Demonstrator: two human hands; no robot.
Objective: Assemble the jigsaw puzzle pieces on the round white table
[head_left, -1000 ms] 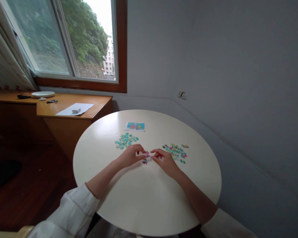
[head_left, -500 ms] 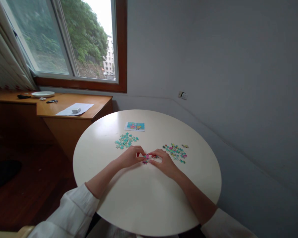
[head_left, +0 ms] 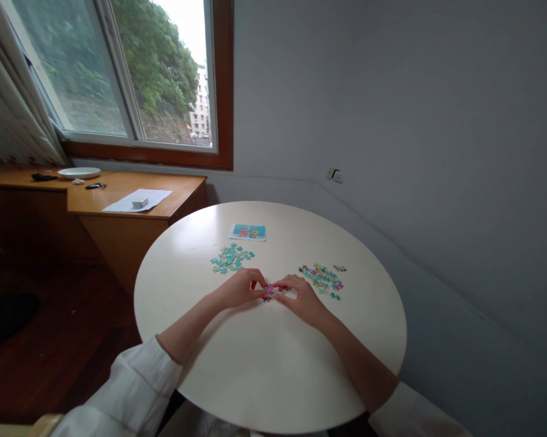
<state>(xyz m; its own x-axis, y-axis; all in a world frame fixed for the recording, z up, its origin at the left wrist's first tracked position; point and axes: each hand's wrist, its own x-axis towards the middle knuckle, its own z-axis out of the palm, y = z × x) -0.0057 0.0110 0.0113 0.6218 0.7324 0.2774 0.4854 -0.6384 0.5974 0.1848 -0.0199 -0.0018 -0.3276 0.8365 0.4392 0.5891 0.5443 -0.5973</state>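
On the round white table, my left hand and my right hand meet fingertip to fingertip over a small cluster of pink and teal puzzle pieces. Both hands have curled fingers that pinch these pieces between them. A pile of teal pieces lies just beyond my left hand. Beyond my right hand lies a pile of mixed coloured pieces. A small reference picture rests farther back on the table.
A wooden desk stands at the left under the window, with a white plate, a paper sheet and small items on it. A grey wall runs close along the table's right side, with a socket.
My right hand has moved left until its fingertips meet my left hand's over the small pieces. My left hand has barely shifted.
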